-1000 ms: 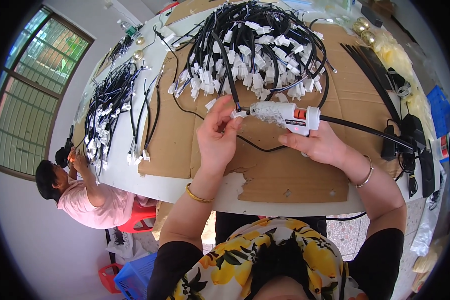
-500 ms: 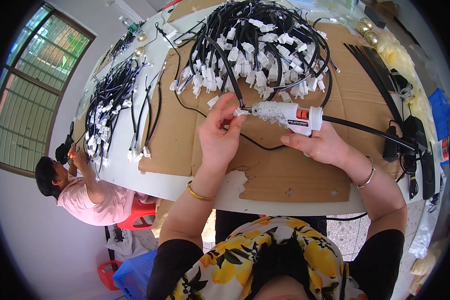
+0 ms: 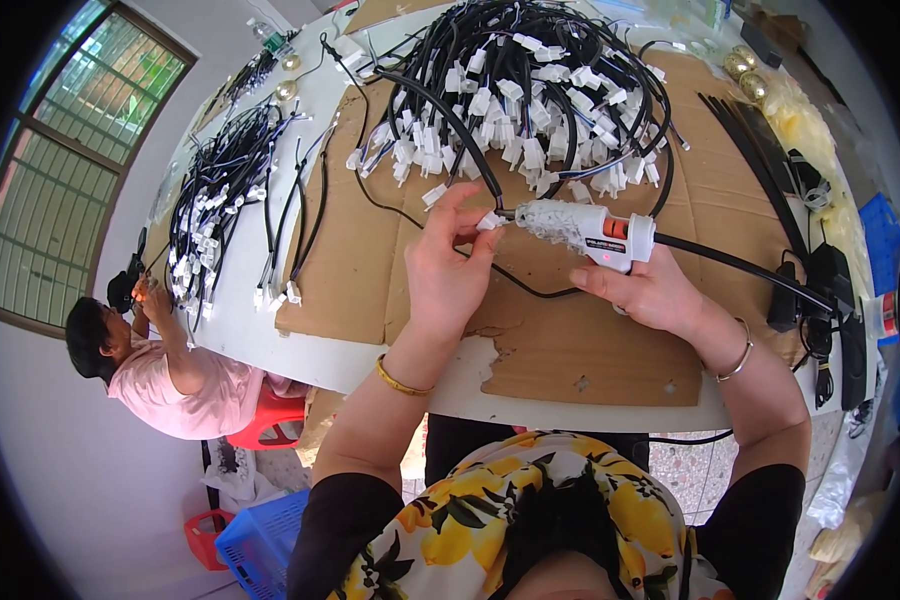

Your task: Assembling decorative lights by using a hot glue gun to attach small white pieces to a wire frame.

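At the left edge, a co-worker in pink sits beside a white table. In the lower left are a red plastic container, a pale plastic bag with dark bits inside, and a blue crate; the crate's contents cannot be made out. At centre, the left hand is pinched narrow, thumb and fingertips holding a white connector on a black cable, below a large heap of similar cables. Right of centre, the right hand wraps a white glue gun, its nozzle at the connector.
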The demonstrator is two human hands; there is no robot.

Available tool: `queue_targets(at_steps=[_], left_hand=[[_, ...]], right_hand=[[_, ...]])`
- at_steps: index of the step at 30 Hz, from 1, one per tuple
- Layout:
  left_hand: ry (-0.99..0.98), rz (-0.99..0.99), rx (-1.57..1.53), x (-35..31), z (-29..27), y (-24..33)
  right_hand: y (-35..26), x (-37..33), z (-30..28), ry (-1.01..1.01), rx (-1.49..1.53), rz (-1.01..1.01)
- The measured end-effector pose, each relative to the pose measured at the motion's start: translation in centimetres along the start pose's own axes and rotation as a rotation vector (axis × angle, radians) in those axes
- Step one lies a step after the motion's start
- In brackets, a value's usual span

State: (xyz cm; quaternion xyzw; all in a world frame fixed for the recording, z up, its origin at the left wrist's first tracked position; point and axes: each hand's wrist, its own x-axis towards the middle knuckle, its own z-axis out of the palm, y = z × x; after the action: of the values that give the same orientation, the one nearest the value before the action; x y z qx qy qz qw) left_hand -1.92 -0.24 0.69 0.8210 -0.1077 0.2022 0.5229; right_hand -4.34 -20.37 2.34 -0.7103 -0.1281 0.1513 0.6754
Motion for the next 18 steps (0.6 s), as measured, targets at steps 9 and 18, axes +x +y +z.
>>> queue_targets(at_steps=[9, 18], left_hand=[[0.011, 0.046, 0.124, 0.05, -0.11, -0.14], [0.043, 0.07, 0.153, 0.14, -0.04, -0.59]], right_hand=[[0.13, 0.03, -0.15, 0.034, -0.183, -0.01], [-0.2, 0.06, -0.22, -0.029, -0.25, -0.019]])
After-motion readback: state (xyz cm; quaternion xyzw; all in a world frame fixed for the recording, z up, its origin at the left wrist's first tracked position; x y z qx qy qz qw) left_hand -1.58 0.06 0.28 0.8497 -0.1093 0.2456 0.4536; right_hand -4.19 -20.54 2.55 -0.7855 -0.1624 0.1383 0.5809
